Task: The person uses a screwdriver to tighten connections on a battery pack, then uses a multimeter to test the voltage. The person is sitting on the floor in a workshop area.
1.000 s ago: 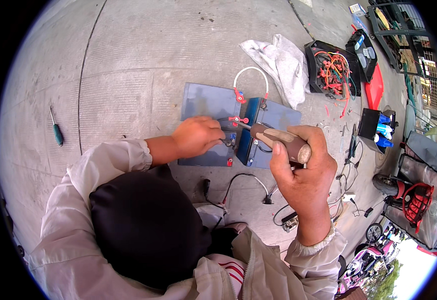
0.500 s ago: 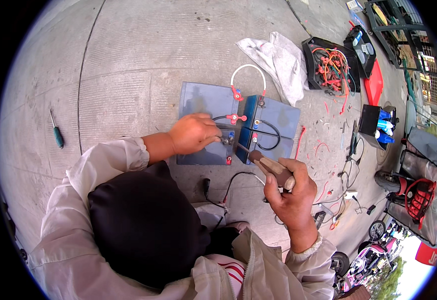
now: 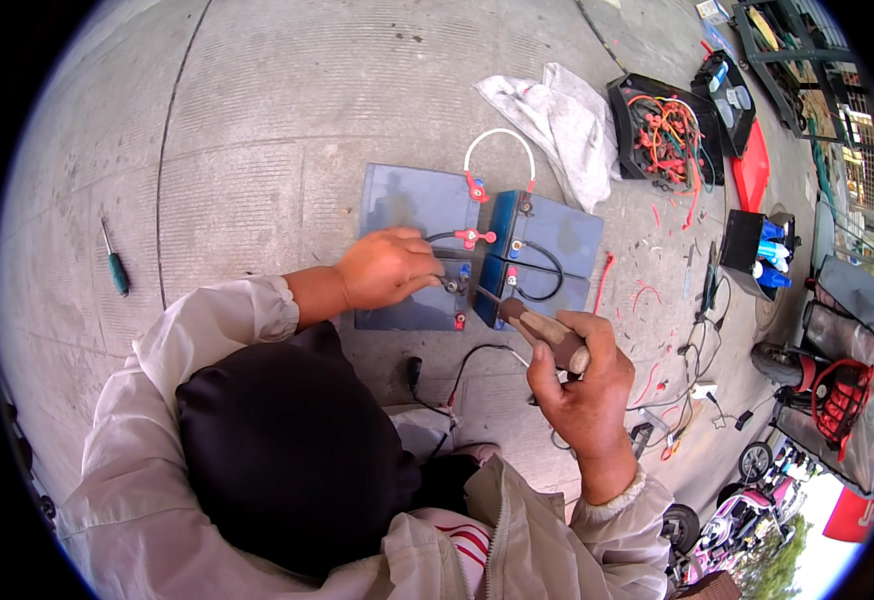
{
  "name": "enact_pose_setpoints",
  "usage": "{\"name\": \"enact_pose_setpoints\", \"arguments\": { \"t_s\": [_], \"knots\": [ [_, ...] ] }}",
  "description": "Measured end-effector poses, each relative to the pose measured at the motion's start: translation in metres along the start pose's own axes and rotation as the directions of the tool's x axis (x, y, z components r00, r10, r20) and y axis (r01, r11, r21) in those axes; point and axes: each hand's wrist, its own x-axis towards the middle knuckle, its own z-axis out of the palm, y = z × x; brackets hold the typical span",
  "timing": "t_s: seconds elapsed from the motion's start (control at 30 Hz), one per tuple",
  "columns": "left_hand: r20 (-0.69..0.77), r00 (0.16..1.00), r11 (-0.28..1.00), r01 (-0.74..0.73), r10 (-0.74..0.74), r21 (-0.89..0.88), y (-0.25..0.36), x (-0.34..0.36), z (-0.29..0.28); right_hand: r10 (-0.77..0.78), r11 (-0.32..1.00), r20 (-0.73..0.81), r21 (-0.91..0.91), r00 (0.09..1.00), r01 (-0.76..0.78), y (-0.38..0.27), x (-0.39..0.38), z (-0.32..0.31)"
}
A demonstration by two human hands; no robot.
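Observation:
Four-sided grey-blue batteries stand grouped on the ground: a far left battery [image 3: 412, 190], a near left battery [image 3: 407, 308], a far right battery [image 3: 567, 232] and a near right battery [image 3: 565, 290]. My left hand [image 3: 389, 268] is closed over the near left battery, pinching a short black cable [image 3: 445, 236] by its terminal; the fingertips partly hide the cable's end. In my right hand [image 3: 589, 380] is a screwdriver [image 3: 545, 336] with a brown handle, its shaft pointing at that same terminal. Whether the tip touches the screw I cannot tell.
A white cable [image 3: 498, 132] arches between the two far batteries. Beyond lie a grey cloth [image 3: 562, 125] and a black box of wires [image 3: 665, 140]. A green screwdriver [image 3: 116, 270] lies at far left. Bottles fill a black bin [image 3: 742, 250] at right, past scattered wire scraps.

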Motion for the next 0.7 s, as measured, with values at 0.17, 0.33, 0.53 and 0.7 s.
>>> {"name": "enact_pose_setpoints", "arguments": {
  "t_s": [0.17,0.33,0.53,0.7],
  "knots": [
    [0.025,0.999,1.0,0.025,-0.025,-0.006,-0.001,0.0,0.001,-0.091,0.995,0.14,-0.036,0.986,0.097,-0.016,0.015,-0.012],
    [0.004,1.0,1.0,0.021,-0.021,-0.005,-0.001,-0.002,0.002,-0.011,0.993,0.164,-0.112,0.986,0.03,-0.023,0.015,-0.005],
    [-0.004,1.0,1.0,0.022,-0.022,-0.011,-0.001,-0.002,0.003,-0.192,0.958,0.091,-0.196,0.977,0.207,-0.028,0.03,-0.009],
    [-0.003,1.0,1.0,0.015,-0.015,-0.013,-0.001,-0.001,0.003,0.44,0.897,0.307,-0.198,0.844,-0.396,-0.04,0.028,-0.014]
  ]
}}
